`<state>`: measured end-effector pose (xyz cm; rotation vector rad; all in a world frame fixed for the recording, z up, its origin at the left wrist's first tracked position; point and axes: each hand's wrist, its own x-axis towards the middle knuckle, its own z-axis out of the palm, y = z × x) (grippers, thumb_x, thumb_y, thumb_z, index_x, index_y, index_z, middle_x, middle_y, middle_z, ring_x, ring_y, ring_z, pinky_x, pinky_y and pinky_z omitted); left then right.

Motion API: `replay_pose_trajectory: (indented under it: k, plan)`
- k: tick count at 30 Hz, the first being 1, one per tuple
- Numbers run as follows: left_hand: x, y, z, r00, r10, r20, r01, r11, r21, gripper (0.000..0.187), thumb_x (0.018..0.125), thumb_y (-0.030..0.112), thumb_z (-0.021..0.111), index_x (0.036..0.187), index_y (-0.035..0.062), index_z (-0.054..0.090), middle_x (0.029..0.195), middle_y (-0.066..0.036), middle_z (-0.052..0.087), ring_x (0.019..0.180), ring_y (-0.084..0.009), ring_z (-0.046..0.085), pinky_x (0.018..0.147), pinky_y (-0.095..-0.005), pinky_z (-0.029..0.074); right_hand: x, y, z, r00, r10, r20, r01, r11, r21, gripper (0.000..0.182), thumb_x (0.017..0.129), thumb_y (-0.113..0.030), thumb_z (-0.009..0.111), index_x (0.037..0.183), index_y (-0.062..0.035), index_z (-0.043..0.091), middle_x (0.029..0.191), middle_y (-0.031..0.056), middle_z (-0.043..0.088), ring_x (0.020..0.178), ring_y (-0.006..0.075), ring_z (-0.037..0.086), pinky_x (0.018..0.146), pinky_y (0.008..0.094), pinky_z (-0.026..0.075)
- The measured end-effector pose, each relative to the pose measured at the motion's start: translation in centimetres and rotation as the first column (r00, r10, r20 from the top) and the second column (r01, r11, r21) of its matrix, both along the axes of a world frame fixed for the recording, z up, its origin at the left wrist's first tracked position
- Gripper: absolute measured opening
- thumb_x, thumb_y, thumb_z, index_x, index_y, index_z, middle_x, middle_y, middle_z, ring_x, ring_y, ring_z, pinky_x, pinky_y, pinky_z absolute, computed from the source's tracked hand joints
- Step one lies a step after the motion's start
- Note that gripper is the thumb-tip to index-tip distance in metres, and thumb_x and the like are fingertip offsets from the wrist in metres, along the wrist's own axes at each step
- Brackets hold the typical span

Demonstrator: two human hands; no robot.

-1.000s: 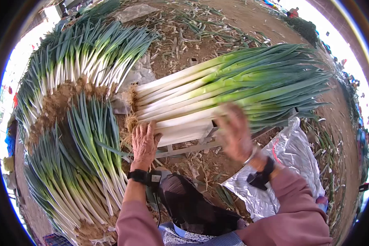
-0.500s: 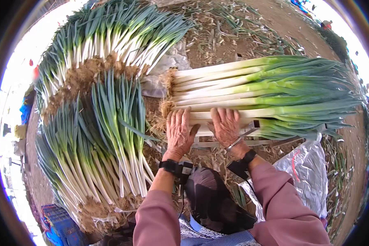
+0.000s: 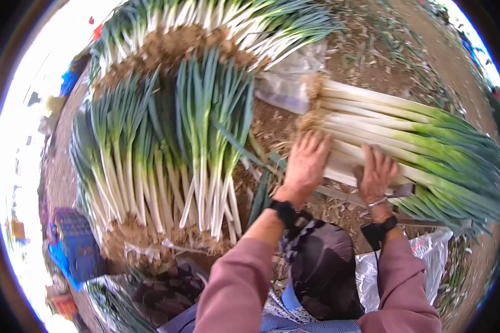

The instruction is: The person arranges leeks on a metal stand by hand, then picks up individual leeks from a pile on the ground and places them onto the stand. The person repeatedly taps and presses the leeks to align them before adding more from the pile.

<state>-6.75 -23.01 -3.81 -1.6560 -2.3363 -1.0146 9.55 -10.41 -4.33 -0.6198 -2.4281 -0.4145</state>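
A thick layer of long green onions lies sideways on a low metal frame, white stalks and roots to the left, green leaves to the right. My left hand rests on the near white stalks beside the roots, fingers stretched over them; its thumb is hidden. Farther along the same stalks, my right hand lies with fingers spread and slightly bent, its thumb apart on the near side. Under that hand a metal bar end of the frame sticks out.
Upright green onions with soil-covered roots stand to the left, and another row stands behind them. Silver sheeting lies at the lower right. A blue crate sits at the lower left. Leaf scraps litter the ground.
The view has turned left, so the onion piles and both hands appear farther right. Both hands stay on the near stalks of the layer, at nearly the same places.
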Motion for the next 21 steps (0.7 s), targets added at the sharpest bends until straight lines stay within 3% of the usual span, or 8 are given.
replay_pose_trajectory:
  k: [1, 4, 8, 10, 12, 14, 16, 21]
  plan:
    - [0.2, 0.2, 0.0, 1.000, 0.010, -0.006, -0.009, 0.999, 0.036, 0.038, 0.091, 0.016, 0.051, 0.127, 0.0046, 0.051, 0.127, -0.017, 0.051, 0.123, -0.0334, 0.045, 0.108, -0.0463, 0.029, 0.0, 0.0, 0.1, 1.000, -0.024, 0.015, 0.023, 0.997, 0.072, 0.056, 0.091, -0.053, 0.044, 0.128, -0.0120, 0.052, 0.113, 0.0102, 0.053, 0.102, 0.0301, 0.047, 0.096, 0.0500, 0.027]
    - [0.7, 0.2, 0.1, 0.999, 0.040, 0.002, -0.040, 0.999, 0.033, 0.040, 0.090, 0.016, 0.049, 0.128, 0.0011, 0.049, 0.128, -0.019, 0.051, 0.125, -0.0345, 0.043, 0.111, -0.0458, 0.026, 0.1, -0.1, 0.3, 0.993, -0.059, 0.099, 0.063, 0.997, -0.041, 0.052, 0.092, -0.052, 0.042, 0.128, -0.0161, 0.053, 0.116, 0.0092, 0.052, 0.106, 0.0305, 0.046, 0.098, 0.0505, 0.026]
    - [0.0, -1.1, 0.3, 0.995, -0.062, 0.074, 0.055, 0.994, 0.098, 0.040, 0.088, 0.015, 0.052, 0.126, 0.0023, 0.051, 0.132, -0.021, 0.048, 0.130, -0.0354, 0.039, 0.114, -0.0461, 0.022, 0.5, 0.5, -0.6, 0.986, -0.104, 0.131, 0.100, 0.994, 0.033, 0.055, 0.094, -0.054, 0.037, 0.130, -0.0160, 0.051, 0.118, 0.0089, 0.053, 0.107, 0.0304, 0.046, 0.099, 0.0502, 0.025]
    - [-0.9, -4.1, 0.8, 0.997, -0.008, 0.076, -0.010, 0.973, 0.232, 0.040, 0.084, 0.010, 0.058, 0.123, 0.0031, 0.053, 0.129, -0.020, 0.050, 0.128, -0.0349, 0.041, 0.112, -0.0456, 0.025, 0.6, 0.9, -1.0, 0.988, -0.092, 0.122, 0.085, 0.995, 0.061, 0.055, 0.095, -0.055, 0.034, 0.131, -0.0163, 0.051, 0.118, 0.0090, 0.053, 0.107, 0.0304, 0.046, 0.099, 0.0500, 0.025]
    - [-3.2, -8.4, -0.9, 0.971, 0.226, 0.077, -0.237, 0.947, 0.218, 0.035, 0.081, 0.004, 0.060, 0.116, 0.0027, 0.057, 0.119, -0.017, 0.056, 0.115, -0.0330, 0.050, 0.103, -0.0441, 0.035, 0.7, 0.7, -1.0, 0.986, -0.111, 0.124, 0.101, 0.992, 0.082, 0.056, 0.096, -0.056, 0.031, 0.131, -0.0166, 0.051, 0.117, 0.0092, 0.053, 0.107, 0.0303, 0.046, 0.099, 0.0498, 0.025]
    - [-6.2, -13.4, -5.1, 0.855, 0.421, 0.302, -0.482, 0.861, 0.163, 0.030, 0.079, -0.001, 0.061, 0.109, 0.0026, 0.059, 0.109, -0.015, 0.059, 0.100, -0.0314, 0.056, 0.090, -0.0426, 0.044, 0.6, 0.6, -0.4, 0.984, -0.112, 0.140, 0.103, 0.993, 0.064, 0.060, 0.097, -0.058, 0.024, 0.132, -0.0171, 0.050, 0.117, 0.0092, 0.053, 0.107, 0.0303, 0.047, 0.099, 0.0498, 0.025]
    - [-8.4, -18.0, -10.3, 0.668, 0.660, 0.344, -0.693, 0.720, -0.035, 0.023, 0.083, 0.003, 0.060, 0.105, 0.0030, 0.059, 0.103, -0.017, 0.060, 0.093, -0.0337, 0.058, 0.081, -0.0420, 0.048, 0.6, 0.4, -0.2, 0.980, -0.121, 0.159, 0.113, 0.992, 0.057, 0.062, 0.096, -0.059, 0.023, 0.133, -0.0163, 0.049, 0.118, 0.0096, 0.053, 0.107, 0.0310, 0.046, 0.099, 0.0499, 0.025]
    - [-12.0, -23.8, -18.9, 0.560, 0.803, 0.202, -0.695, 0.588, -0.414, 0.031, 0.082, 0.004, 0.053, 0.112, 0.0011, 0.055, 0.106, -0.020, 0.056, 0.097, -0.0379, 0.056, 0.081, -0.0460, 0.047, 0.7, 0.3, 0.0, 0.971, -0.141, 0.194, 0.131, 0.989, 0.067, 0.066, 0.095, -0.060, 0.021, 0.133, -0.0132, 0.048, 0.118, 0.0120, 0.052, 0.107, 0.0328, 0.046, 0.099, 0.0510, 0.024]
